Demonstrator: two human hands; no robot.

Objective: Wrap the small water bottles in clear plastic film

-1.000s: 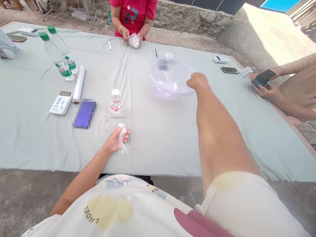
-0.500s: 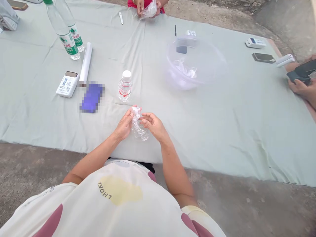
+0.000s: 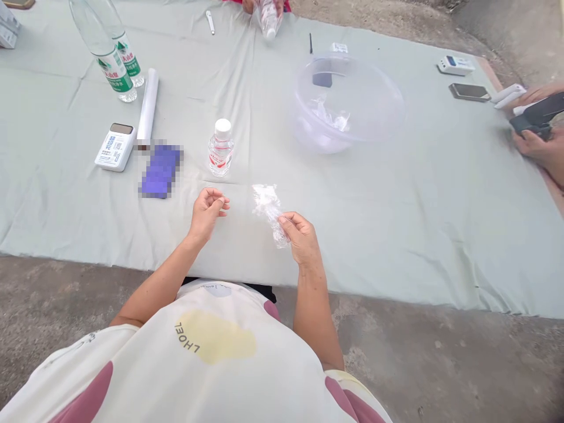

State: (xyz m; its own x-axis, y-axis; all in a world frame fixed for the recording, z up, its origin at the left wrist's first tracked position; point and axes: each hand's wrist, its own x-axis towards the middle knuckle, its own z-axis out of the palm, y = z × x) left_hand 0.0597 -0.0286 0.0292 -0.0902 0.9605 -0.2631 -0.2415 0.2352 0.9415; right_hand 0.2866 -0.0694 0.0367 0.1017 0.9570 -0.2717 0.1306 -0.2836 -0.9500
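Note:
My right hand (image 3: 301, 236) pinches a small crumpled clear plastic bag (image 3: 268, 208) and holds it up over the grey-green tablecloth (image 3: 396, 223). My left hand (image 3: 207, 211) hovers to the left of the bag with its fingers loosely curled and nothing in them. A small clear bottle with a white cap (image 3: 220, 148) stands just beyond my left hand. Farther back on the right sits a clear plastic bowl (image 3: 346, 103) with crumpled plastic inside.
Two tall water bottles (image 3: 112, 61), a white roll (image 3: 147, 107), a white device (image 3: 115, 147) and a blurred purple item (image 3: 159, 170) lie at left. A person opposite holds a bottle (image 3: 267, 14). Another person's hands hold a phone (image 3: 535, 117) at right, near a second phone (image 3: 469, 91) and white devices.
My right arm came back from the bowl to the bag. The bag passed from my left hand to my right, and the left hand drew away to the left.

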